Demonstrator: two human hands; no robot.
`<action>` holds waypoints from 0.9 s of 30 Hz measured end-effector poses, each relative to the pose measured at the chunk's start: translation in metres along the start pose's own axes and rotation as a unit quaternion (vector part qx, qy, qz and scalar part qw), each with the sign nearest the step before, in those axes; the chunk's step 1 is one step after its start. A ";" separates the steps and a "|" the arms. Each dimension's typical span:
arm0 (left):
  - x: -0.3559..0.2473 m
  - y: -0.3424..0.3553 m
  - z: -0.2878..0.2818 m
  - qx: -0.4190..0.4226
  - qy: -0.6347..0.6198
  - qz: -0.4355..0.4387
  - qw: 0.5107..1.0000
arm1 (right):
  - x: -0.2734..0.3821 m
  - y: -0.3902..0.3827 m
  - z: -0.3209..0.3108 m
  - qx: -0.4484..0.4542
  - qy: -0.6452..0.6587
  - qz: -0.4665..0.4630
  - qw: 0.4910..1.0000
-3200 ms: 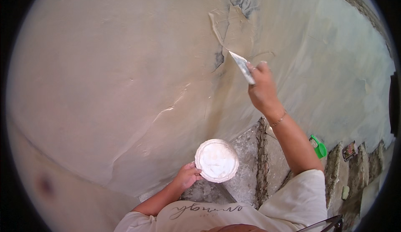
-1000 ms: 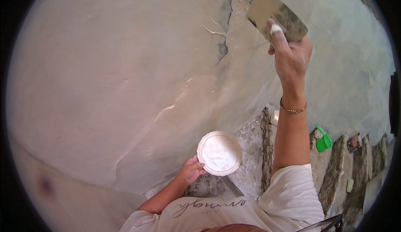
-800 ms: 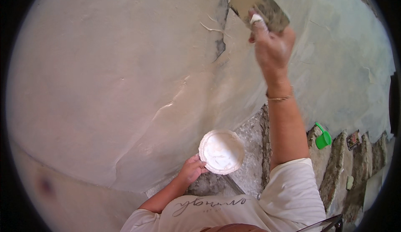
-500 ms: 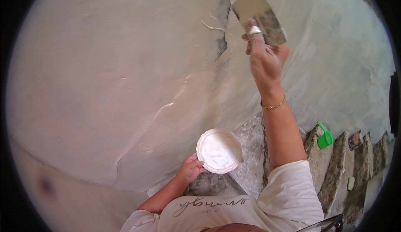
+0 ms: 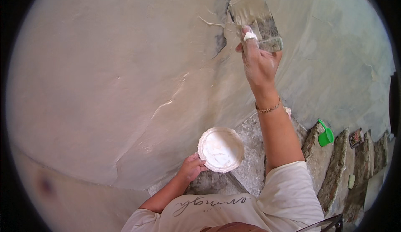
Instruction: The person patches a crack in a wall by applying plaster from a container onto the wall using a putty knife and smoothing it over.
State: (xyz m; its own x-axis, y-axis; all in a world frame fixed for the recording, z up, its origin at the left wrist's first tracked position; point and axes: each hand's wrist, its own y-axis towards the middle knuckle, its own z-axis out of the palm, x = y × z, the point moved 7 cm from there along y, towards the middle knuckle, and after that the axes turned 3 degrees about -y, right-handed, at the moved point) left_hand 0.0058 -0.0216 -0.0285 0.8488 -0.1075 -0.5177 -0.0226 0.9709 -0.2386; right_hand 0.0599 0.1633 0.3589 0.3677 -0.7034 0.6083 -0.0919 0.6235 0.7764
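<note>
My right hand (image 5: 260, 63) grips a wide, flat putty knife (image 5: 254, 12) smeared with paste, its thumb on the blade. The blade lies against or very close to the wall (image 5: 104, 44), over the upper end of a dark crack (image 5: 221, 42). Whitish material sticks to that thumb. Lower down, my left hand (image 5: 193, 167) holds a round tub (image 5: 221, 149) by its left rim. White paste coats the tub's inside and edge. Fingers beneath the tub are hidden.
Rough concrete stairs (image 5: 334, 169) run down the right side. A green dipper (image 5: 326, 138), a small dark patterned packet (image 5: 356, 138) and a pale green lump (image 5: 351, 181) rest on them. Raised ridges (image 5: 167, 103) mark the wall left of centre.
My right hand has moved slightly down and left with the putty knife. A pale strip of paste now shows over the crack above the blade. The tub has barely shifted.
</note>
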 end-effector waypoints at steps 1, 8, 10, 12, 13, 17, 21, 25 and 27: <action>0.000 0.000 0.000 0.004 0.001 0.001 1.000 | -0.006 -0.005 -0.001 0.010 -0.032 0.024 0.999; -0.003 -0.002 0.002 0.011 0.001 0.008 1.000 | -0.003 -0.018 -0.008 -0.032 0.019 0.078 0.996; -0.002 -0.002 0.005 0.007 0.001 0.008 1.000 | 0.013 -0.004 -0.009 -0.022 -0.010 -0.004 1.000; -0.004 -0.003 0.008 0.000 0.001 0.007 1.000 | 0.016 0.008 0.002 -0.020 0.007 -0.001 1.000; -0.005 -0.003 0.011 0.007 0.000 0.002 1.000 | 0.015 0.010 0.006 -0.017 0.026 0.000 1.000; -0.003 -0.003 0.007 0.007 -0.004 -0.008 1.000 | -0.001 -0.018 0.006 0.034 -0.123 -0.073 0.989; -0.001 0.001 0.002 0.015 -0.003 -0.007 1.000 | -0.015 -0.034 0.000 0.023 0.017 0.047 0.998; 0.000 0.002 0.002 0.008 0.000 -0.004 1.000 | -0.002 -0.017 -0.004 -0.008 0.008 0.049 0.999; -0.002 0.002 0.005 0.003 0.005 0.001 1.000 | 0.010 -0.003 0.002 0.009 -0.022 -0.013 1.000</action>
State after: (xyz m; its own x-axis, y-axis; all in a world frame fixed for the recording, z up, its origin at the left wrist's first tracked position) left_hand 0.0066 -0.0185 -0.0233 0.8433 -0.1073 -0.5266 -0.0219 0.9722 -0.2331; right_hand 0.0619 0.1537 0.3636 0.3286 -0.7342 0.5942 -0.1002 0.5985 0.7949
